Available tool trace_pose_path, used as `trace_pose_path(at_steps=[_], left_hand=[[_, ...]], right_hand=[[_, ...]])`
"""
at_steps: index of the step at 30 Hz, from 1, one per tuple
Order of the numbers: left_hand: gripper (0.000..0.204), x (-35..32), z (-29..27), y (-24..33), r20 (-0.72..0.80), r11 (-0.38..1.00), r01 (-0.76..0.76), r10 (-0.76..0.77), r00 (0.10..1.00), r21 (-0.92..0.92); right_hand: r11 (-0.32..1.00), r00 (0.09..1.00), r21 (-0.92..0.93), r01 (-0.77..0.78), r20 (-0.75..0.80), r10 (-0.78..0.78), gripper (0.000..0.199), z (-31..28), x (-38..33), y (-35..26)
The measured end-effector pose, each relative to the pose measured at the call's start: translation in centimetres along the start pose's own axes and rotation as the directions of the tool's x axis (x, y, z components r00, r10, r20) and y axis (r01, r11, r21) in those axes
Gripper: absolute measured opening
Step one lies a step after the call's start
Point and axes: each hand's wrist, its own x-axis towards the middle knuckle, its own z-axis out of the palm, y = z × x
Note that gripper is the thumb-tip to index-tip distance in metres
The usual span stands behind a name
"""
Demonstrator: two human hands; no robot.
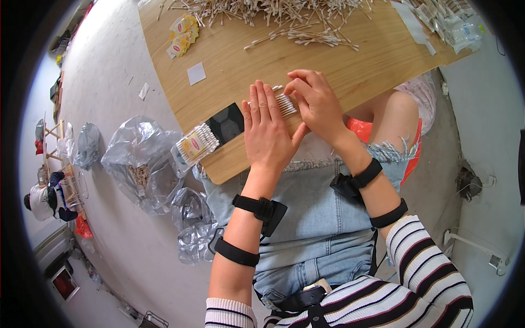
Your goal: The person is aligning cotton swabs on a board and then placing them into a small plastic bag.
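Note:
My left hand (268,128) lies flat with straight fingers over a row of cotton swabs (285,104) near the table's front edge. Part of the row is hidden under that hand. At the row's right end, my right hand (317,106) hovers with its fingers bent and apart; no held thing shows in it. Left of my left hand is a dark, glossy flat rectangle (225,124). Beside it, a clear pack of cotton swabs (196,144) with a yellow and red label rests at the table's corner.
A large heap of loose cotton swabs (257,11) covers the table's far side. Yellow labels (183,35) and a white paper square (196,73) lie at left. Clear packaging (465,33) sits at the far right. Plastic bags (145,164) stand on the floor.

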Motion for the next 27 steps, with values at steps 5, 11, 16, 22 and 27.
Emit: trace_pose_path(at_steps=[5, 11, 16, 22, 27], left_hand=[[0.105, -0.1, -0.2, -0.2, 0.006, 1.000, 0.003, -0.002, 1.000, -0.012], [0.094, -0.3, -0.4, -0.4, -0.181, 0.935, 0.005, -0.074, 0.981, -0.354], [0.091, -0.8, -0.8, -1.0, -0.261, 0.866, 0.035, -0.189, 0.946, -0.499], [0.091, -1.0, -0.7, -1.1, -0.295, 0.805, 0.008, -0.227, 0.928, -0.594], [0.081, -1.1, -0.7, -1.0, -0.296, 0.690, -0.005, -0.303, 0.906, -0.723]], right_hand=[[0.999, 0.999, 0.014, -0.033, 0.013, 0.033, 0.023, 0.1, 0.1, -0.5], [0.998, 0.999, 0.048, -0.038, 0.037, 0.036, 0.028, 0.1, 0.3, 0.2], [0.989, 0.995, 0.112, -0.092, -0.026, 0.096, 0.025, -0.2, 3.9, -0.3], [0.976, 0.987, -0.164, 0.145, 0.098, -0.130, 0.014, 1.8, 10.7, 1.9], [0.918, 0.940, -0.292, 0.267, 0.291, -0.180, 0.004, 3.2, 13.5, 2.6]])
